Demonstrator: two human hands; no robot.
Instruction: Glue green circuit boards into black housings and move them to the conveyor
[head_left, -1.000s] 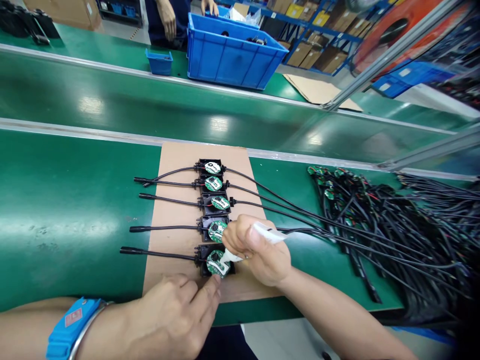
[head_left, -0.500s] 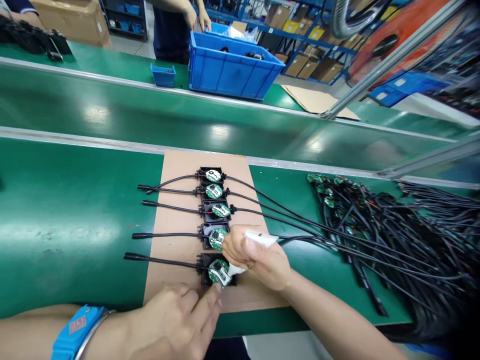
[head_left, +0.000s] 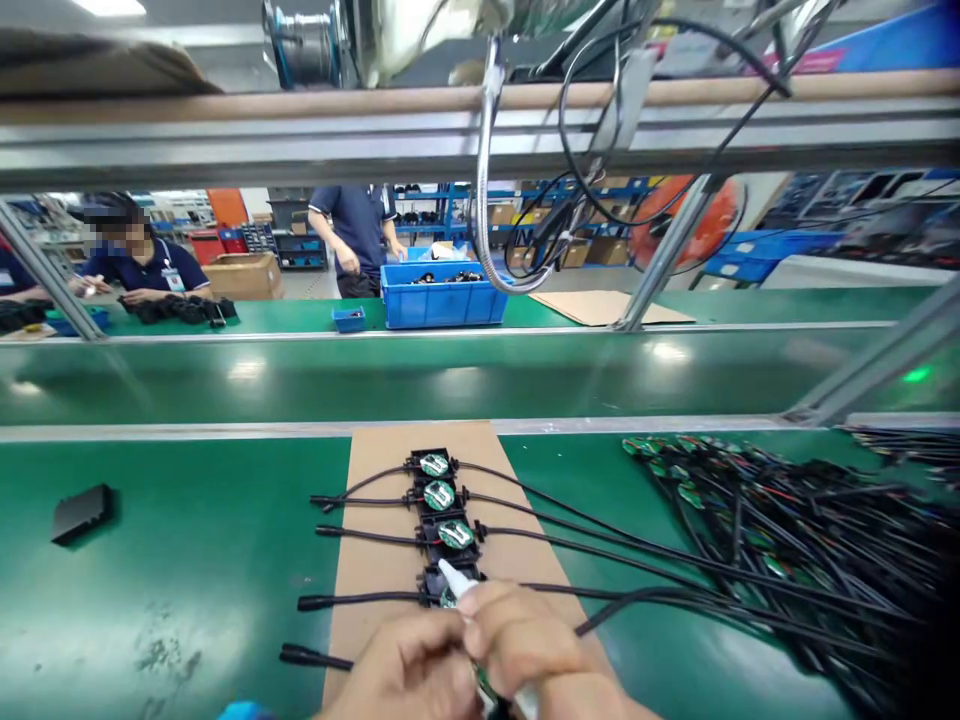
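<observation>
My right hand is closed round a white glue tube at the bottom edge. The tube's nozzle points up and left at the fourth black housing in a row of small black housings with round green circuit boards. These lie on a brown cardboard sheet, each with black cables running left and right. My left hand sits right beside the right hand with its fingers curled. What those fingers grip is hidden. The nearest housing is covered by both hands.
A big pile of black cables with green boards lies to the right. A loose black cover rests at the left. Beyond the conveyor belt stand a blue crate and a small blue bin. Two people work there. A metal frame crosses overhead.
The view has tilted up, so the hands sit at the bottom edge. The tube's nozzle has moved from the nearest housing up to the fourth one. My left hand has closed in beside the right.
</observation>
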